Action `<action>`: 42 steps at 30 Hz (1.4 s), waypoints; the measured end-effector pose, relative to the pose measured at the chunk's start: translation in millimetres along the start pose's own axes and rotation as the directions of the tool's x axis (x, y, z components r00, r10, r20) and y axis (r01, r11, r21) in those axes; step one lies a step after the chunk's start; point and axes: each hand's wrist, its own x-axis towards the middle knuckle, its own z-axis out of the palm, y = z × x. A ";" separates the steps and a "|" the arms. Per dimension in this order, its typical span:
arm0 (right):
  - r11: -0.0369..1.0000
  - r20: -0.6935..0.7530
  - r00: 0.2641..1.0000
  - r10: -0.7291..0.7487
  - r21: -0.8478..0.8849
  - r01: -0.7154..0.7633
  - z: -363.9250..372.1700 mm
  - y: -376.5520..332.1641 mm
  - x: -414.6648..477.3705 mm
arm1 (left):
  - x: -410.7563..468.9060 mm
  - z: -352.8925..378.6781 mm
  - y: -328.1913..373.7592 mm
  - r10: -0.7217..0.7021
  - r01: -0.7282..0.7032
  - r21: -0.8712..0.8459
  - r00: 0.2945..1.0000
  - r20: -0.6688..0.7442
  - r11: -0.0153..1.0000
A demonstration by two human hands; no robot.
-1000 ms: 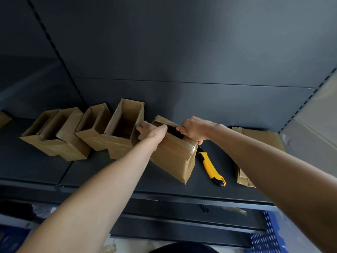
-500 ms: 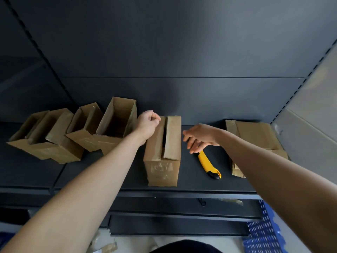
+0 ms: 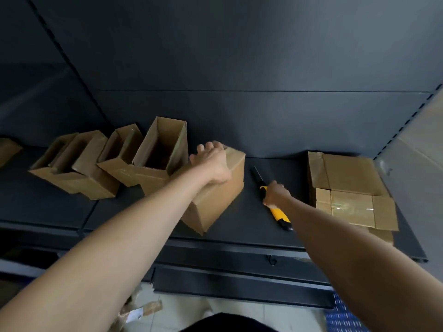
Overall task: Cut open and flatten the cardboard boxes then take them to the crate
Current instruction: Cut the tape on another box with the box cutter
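Observation:
A closed brown cardboard box [image 3: 220, 200] lies tilted on the dark shelf [image 3: 244, 226] in the middle. My left hand [image 3: 213, 161] rests on its top far edge, fingers curled over it. My right hand [image 3: 275, 194] grips the yellow and black utility knife [image 3: 279, 215], which lies on the shelf right of the box with its blade pointing away. A stack of flattened boxes [image 3: 347, 188] lies at the right end of the shelf.
Several opened boxes [image 3: 158, 154] lean in a row on the shelf's left half. A blue crate [image 3: 342, 315] shows at the bottom right on the floor. Cardboard scraps [image 3: 143, 310] lie on the floor below.
The box has turned so a plain side faces up, under my left hand. My right hand moved from above the knife down onto its handle and closed round it.

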 end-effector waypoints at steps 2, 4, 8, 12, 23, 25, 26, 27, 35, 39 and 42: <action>0.996 0.007 1.000 0.004 0.093 -0.004 -8.5 -4.1 1.1 | -2.5 -3.9 -8.5 0.017 -0.018 0.030 0.999 0.035 0.999; 0.973 -0.044 0.999 0.000 0.231 0.010 -24.7 -5.8 2.1 | -3.4 -5.7 -16.1 0.029 -0.030 0.009 0.998 0.057 1.000; 0.865 -0.090 0.970 -0.224 0.441 0.241 -71.1 -6.7 -18.0 | -5.1 -11.3 -21.6 0.082 -0.078 -0.041 0.992 0.097 0.996; 0.904 0.008 0.934 -0.358 0.252 0.345 -107.7 -3.0 -45.8 | -8.9 -11.7 -19.6 0.149 -0.135 -0.132 0.983 0.108 0.982; 0.889 -0.012 0.890 -0.456 -0.064 0.454 -128.8 0.7 -45.5 | -17.9 -7.7 -20.0 0.225 -0.194 -0.188 0.960 0.165 0.963; 0.877 0.031 0.886 -0.463 -0.130 0.463 -128.4 1.0 -42.5 | -21.6 -8.7 -20.0 0.251 -0.220 -0.175 0.951 0.183 0.960; 0.866 0.054 0.880 -0.471 -0.160 0.474 -129.7 0.5 -41.5 | -23.2 -9.4 -20.6 0.261 -0.230 -0.169 0.946 0.191 0.958; 0.855 0.076 0.874 -0.480 -0.184 0.485 -131.2 -0.3 -41.1 | -24.3 -9.4 -21.8 0.267 -0.235 -0.167 0.942 0.201 0.957; 0.775 0.149 0.818 -0.556 -0.263 0.575 -124.3 -20.1 -36.0 | -30.1 -10.8 -25.2 0.272 -0.248 -0.128 0.934 0.232 0.960; 0.775 0.239 0.820 -0.520 -0.272 0.570 -127.3 -16.9 -37.6 | -31.3 -11.1 -23.6 0.265 -0.242 -0.119 0.932 0.246 0.963; 0.732 0.213 0.807 -0.550 -0.341 0.589 -128.4 -19.6 -41.2 | -30.4 -12.1 -21.3 0.256 -0.235 -0.111 0.933 0.253 0.966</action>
